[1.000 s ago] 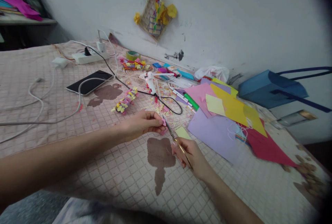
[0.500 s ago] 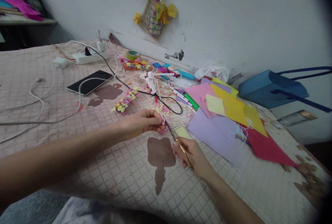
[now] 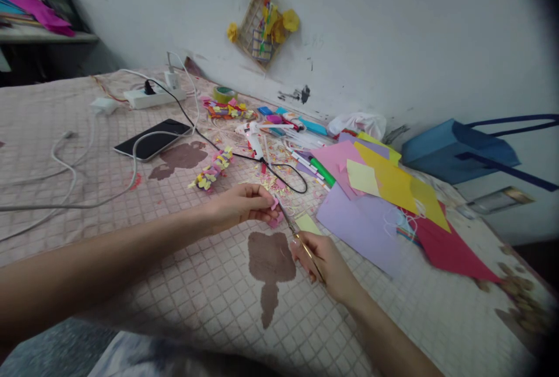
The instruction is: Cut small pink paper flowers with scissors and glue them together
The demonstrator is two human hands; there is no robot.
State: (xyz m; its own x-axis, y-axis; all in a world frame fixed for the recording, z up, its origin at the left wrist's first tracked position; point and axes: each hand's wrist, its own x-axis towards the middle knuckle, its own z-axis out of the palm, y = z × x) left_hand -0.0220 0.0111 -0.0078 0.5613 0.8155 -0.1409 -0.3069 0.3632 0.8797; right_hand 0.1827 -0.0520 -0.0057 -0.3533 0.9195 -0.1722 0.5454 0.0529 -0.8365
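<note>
Between the fingertips of my left hand [image 3: 251, 202] is a small piece of pink paper [image 3: 274, 203], pinched tight. My right hand [image 3: 325, 258] is closed around a pair of scissors [image 3: 292, 224] with gold-coloured handles. The blades point up and left and reach the pink piece; whether they are parted I cannot make out. More pink paper [image 3: 276, 221] shows just below my left fingertips. A pale yellow paper piece [image 3: 308, 224] lies on the cloth beyond the scissors. To the left of my hands rests a strip of pink, purple and yellow paper flowers [image 3: 212, 169].
A white glue gun [image 3: 253, 137] lies among paper scraps, its black cord looping near my hands. Coloured sheets [image 3: 358, 228] spread at right, with a green marker [image 3: 322, 171]. A tablet [image 3: 152, 139], cables and a power strip [image 3: 152, 98] occupy the left. A blue bag [image 3: 458, 153] stands behind.
Both hands keep nearly the same place, with the scissors still at the pink paper. The whole view has shifted very slightly.
</note>
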